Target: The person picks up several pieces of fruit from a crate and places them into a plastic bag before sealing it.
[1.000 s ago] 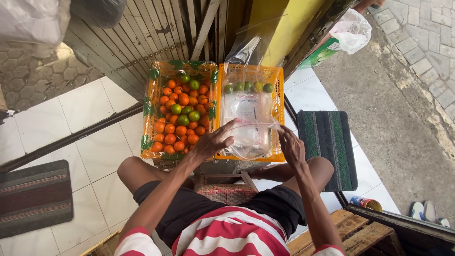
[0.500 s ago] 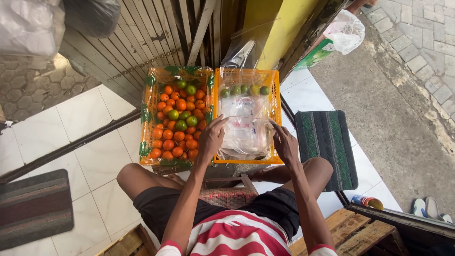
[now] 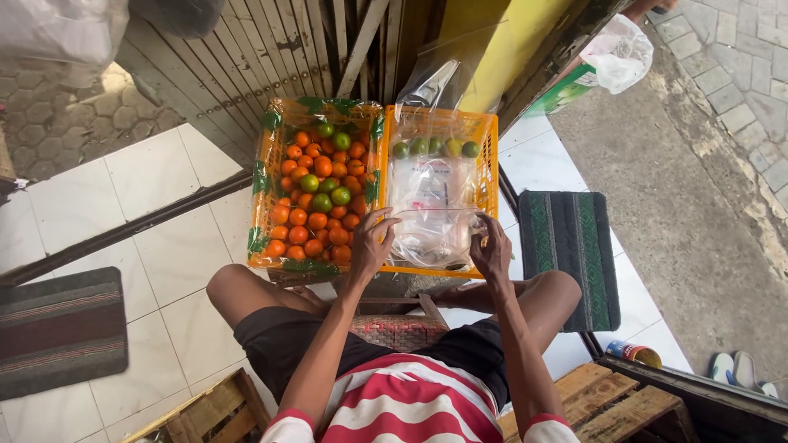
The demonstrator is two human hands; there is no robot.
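Both hands grip a clear plastic bag over the right-hand orange crate.

The left hand (image 3: 371, 244) pinches the bag's left edge with curled fingers, and the right hand (image 3: 492, 246) pinches its right edge, holding the clear plastic bag (image 3: 432, 234) spread open at frame centre. It hangs over the plastic-lined orange crate (image 3: 486, 168), where a row of green fruit (image 3: 435, 148) sits along the far wall. Just left, touching, a second crate (image 3: 264, 205) is full of oranges (image 3: 316, 209) with a few green ones. A striped green mat (image 3: 569, 250) lies to the right on the white tiled floor (image 3: 164, 254).
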